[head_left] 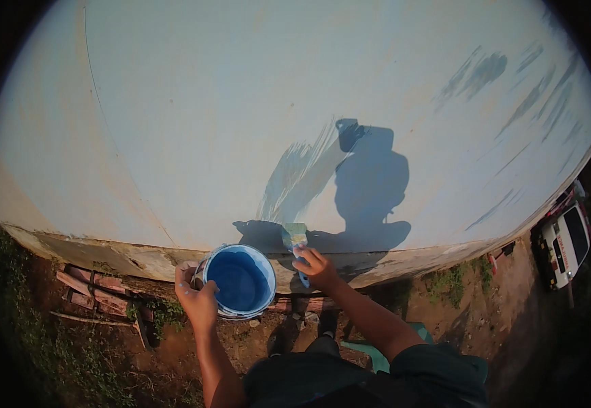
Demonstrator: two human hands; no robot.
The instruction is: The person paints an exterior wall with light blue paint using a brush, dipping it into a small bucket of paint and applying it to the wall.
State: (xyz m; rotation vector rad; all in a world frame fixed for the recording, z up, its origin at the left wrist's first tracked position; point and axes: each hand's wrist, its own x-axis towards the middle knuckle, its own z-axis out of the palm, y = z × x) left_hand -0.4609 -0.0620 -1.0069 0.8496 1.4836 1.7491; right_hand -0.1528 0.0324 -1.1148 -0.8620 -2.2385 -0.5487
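Observation:
My left hand (pixel 197 299) is closed on the left side of a paint bucket (pixel 267 266), with the thumb over its rim. The bucket is blue inside and has white smears round its top. In my right hand (pixel 319 272) is a paintbrush (pixel 295 234), gripped low with the bristles pointing up. Its paint-stained head lies over the lower part of a pale wall (pixel 193 109); whether the bristles touch it I cannot tell. Above the brush, a streaky grey-blue patch of paint (pixel 302 180) slants up to the right, beside my shadow.
Darker brush streaks (pixel 486 73) mark the wall's upper right. Reddish planks (pixel 95 294) lie on the ground at left, near weeds. A green object (pixel 376 357) is beside my right leg. A white vehicle (pixel 567 245) stands at far right. My feet are on bare soil.

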